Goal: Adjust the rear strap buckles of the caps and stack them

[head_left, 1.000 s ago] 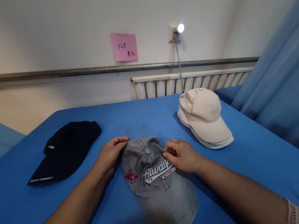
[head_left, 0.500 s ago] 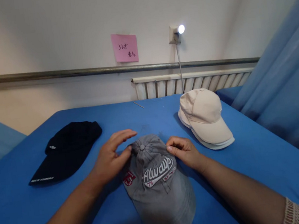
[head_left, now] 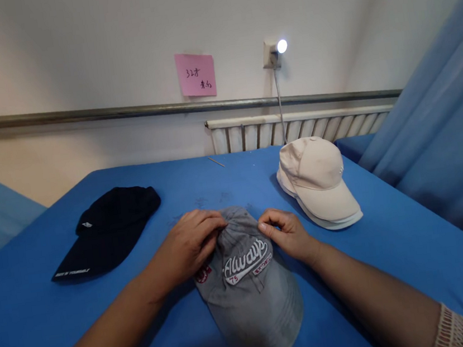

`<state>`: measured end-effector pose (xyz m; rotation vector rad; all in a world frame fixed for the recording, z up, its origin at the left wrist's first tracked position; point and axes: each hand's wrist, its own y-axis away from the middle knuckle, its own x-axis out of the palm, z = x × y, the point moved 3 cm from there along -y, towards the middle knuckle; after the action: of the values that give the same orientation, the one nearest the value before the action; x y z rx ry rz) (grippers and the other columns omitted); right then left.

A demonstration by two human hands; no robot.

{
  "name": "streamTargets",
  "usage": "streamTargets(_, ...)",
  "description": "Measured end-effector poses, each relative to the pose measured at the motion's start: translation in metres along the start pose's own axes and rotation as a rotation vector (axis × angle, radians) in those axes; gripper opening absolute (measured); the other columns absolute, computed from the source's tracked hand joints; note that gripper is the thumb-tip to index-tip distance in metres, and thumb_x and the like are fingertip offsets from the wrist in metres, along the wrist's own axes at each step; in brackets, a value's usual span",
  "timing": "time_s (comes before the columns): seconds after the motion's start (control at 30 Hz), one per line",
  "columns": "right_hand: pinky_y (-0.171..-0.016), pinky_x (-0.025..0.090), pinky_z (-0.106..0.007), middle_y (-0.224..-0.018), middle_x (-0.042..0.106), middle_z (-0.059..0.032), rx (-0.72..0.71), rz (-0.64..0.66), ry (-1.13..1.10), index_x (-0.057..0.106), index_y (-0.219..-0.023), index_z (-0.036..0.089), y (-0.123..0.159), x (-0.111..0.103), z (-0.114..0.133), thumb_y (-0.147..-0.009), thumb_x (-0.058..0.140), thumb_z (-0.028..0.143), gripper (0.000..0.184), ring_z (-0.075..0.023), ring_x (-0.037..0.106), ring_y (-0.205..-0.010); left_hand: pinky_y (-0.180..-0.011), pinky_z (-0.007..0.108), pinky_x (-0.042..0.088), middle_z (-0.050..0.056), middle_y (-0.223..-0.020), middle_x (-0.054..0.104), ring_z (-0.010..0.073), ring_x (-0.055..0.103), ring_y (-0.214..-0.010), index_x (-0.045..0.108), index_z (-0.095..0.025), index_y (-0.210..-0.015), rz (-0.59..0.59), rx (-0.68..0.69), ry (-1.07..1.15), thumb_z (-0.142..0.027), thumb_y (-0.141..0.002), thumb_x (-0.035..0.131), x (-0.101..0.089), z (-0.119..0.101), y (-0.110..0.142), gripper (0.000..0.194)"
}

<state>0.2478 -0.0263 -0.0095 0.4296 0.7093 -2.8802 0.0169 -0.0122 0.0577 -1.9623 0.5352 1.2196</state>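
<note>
You're shaping the gray baseball cap (head_left: 261, 310) by its crown, or so it looks, with both hands on it at once. It lies on the blue cover (head_left: 191, 187) right in front of you, brim toward you and "Always" lettering facing up. Your left hand (head_left: 187, 245) is bent over the crown's left side, fingers partly curled and close together; whether they pinch the cloth or just press it, I can't tell. Your right hand (head_left: 287, 235) has thumb and forefinger nearly closed on the crown's right edge, other fingers folded in. The cloth looks soft, so any adjustment from here calls for light, even pressure from both sides. The black baseball cap (head_left: 112, 230) lies off to your left, the cream baseball cap (head_left: 319, 165) to your right, stacked on paler headwear (head_left: 334, 226).
</note>
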Motion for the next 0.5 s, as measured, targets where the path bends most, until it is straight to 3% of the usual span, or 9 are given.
streamTargets(0.17, -0.064, 0.040, -0.025, -0.070, 0.058, 0.0018, 0.110, 0.013, 0.031, 0.062, -0.078, 0.019, -0.001, 0.002, -0.009, -0.090, 0.054, 0.032, 0.020, -0.0133, 0.052, -0.066, -0.095, 0.039, 0.047, 0.007, -0.109, 0.070, 0.0248, 0.062, -0.106, 0.068, -0.025, -0.105, -0.017, -0.134, 0.094, -0.024, -0.088, 0.052, -0.003, 0.006, 0.002, 0.023)
streamTargets(0.4, -0.064, 0.039, -0.026, -0.073, 0.064, 0.0004, 0.288, 0.108, 0.248, 0.061, -0.083, 0.019, -0.002, 0.003, -0.026, -0.093, 0.053, 0.032, 0.018, -0.0143, 0.058, -0.069, -0.086, 0.032, 0.049, 0.004, -0.101, 0.070, 0.0220, 0.065, -0.094, 0.068, -0.026, -0.098, -0.130, -0.131, 0.115, -0.025, -0.083, 0.057, -0.022, 0.008, 0.003, 0.019)
streamTargets(0.5, -0.061, 0.040, -0.025, -0.069, 0.064, 0.0006, 0.357, 0.157, 0.229, 0.061, -0.084, 0.018, 0.000, 0.005, -0.026, -0.094, 0.053, 0.034, 0.020, -0.0133, 0.059, -0.064, -0.083, 0.031, 0.049, 0.004, -0.097, 0.070, 0.0212, 0.065, -0.089, 0.067, -0.025, -0.093, -0.177, -0.174, 0.097, -0.026, -0.083, 0.056, -0.032, 0.008, 0.005, 0.015)
